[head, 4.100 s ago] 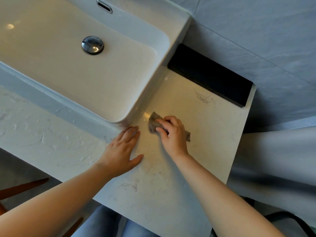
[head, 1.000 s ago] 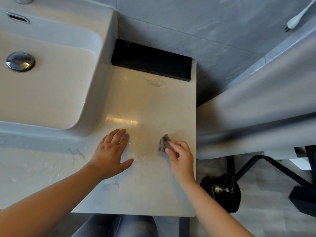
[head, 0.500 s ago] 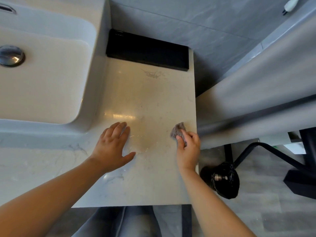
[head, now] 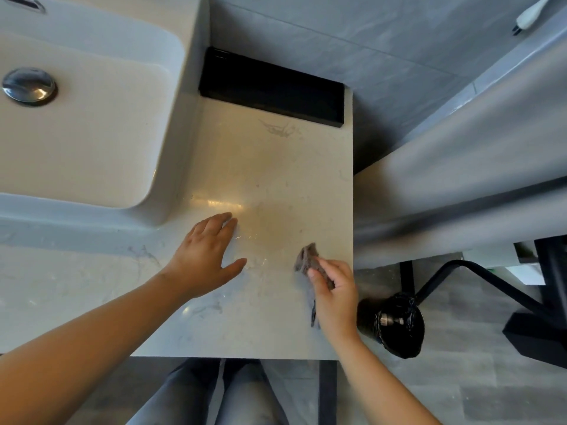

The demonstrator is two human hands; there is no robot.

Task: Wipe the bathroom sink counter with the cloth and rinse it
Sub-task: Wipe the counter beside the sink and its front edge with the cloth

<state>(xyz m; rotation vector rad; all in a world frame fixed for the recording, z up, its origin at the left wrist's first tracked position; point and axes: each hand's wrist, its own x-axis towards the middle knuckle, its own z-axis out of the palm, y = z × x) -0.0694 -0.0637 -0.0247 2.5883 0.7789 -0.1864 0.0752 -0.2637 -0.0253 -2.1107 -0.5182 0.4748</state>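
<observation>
A small grey cloth (head: pixel 307 258) lies bunched on the pale marble counter (head: pixel 270 167), near its right edge. My right hand (head: pixel 334 294) presses down on the cloth, fingers closed over it; part of the cloth sticks out ahead of the fingers. My left hand (head: pixel 204 256) rests flat on the counter with fingers together and thumb spread, holding nothing, just right of the white sink basin (head: pixel 92 124). The chrome drain plug (head: pixel 29 86) sits in the basin at far left.
A black block (head: pixel 271 88) runs along the back of the counter against the grey tiled wall. The counter ends right beside my right hand; below it stand a black bin (head: pixel 395 326) and a black metal frame (head: pixel 478 277). A white brush handle (head: pixel 529 15) hangs top right.
My right hand with the cloth slid toward me along the counter's right edge over the last half second. The left hand has stayed planted in place.
</observation>
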